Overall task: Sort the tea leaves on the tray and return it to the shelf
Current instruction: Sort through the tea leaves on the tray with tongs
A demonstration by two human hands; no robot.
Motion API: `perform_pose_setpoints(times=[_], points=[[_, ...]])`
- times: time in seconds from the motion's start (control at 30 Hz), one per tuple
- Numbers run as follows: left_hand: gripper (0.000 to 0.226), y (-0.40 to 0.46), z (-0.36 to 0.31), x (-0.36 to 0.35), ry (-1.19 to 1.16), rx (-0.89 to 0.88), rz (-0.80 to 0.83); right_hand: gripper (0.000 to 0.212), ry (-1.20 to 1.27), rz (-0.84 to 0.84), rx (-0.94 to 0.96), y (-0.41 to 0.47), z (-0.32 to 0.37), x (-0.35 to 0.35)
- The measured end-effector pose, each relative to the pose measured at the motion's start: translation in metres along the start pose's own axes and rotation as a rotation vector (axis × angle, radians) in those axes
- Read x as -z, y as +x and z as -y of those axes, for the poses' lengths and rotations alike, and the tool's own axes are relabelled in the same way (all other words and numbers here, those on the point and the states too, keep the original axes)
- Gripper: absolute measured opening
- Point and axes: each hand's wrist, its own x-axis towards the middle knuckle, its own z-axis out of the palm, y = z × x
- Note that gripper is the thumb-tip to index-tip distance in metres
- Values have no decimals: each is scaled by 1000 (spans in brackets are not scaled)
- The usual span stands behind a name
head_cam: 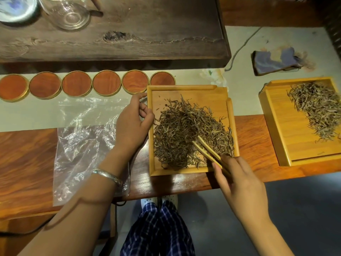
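Observation:
A square wooden tray (pixel 191 89) lies on the table in front of me, with a heap of dry brown tea leaves (pixel 184 130) across its middle and near side. My right hand (pixel 239 185) grips wooden tweezers (pixel 208 150) whose tips reach into the heap. My left hand (pixel 132 124) rests against the tray's left edge with its fingers curled at the rim. A second wooden tray (pixel 287 137) to the right carries another pile of tea leaves (pixel 317 111).
A crumpled clear plastic bag (pixel 86 145) lies left of the tray under my left arm. Several round wooden coasters (pixel 77 84) line the table behind it. A dark wooden tea board (pixel 129 34) with glassware (pixel 68 13) stands at the back. A blue cloth (pixel 273 61) lies far right.

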Motion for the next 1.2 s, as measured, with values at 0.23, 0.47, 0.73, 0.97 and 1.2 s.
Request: perform_pose_setpoints(times=[0.23,0.47,0.73,0.97,1.2], points=[[43,0,-2,1,4,-3,7,34,26,-10,4,11,8,-1],[42,0,-3,1,-5,1,8,30,34,32,-22,-6,0,2],[41,0,-4,2,-5,7,17,36,14,-3,78,7,29,-7],[42,-1,-4,2,-7,12,19,32,16,-15,102,8,40,-16],[44,0,-5,2,-4,5,17,32,12,21,104,-1,44,-18]])
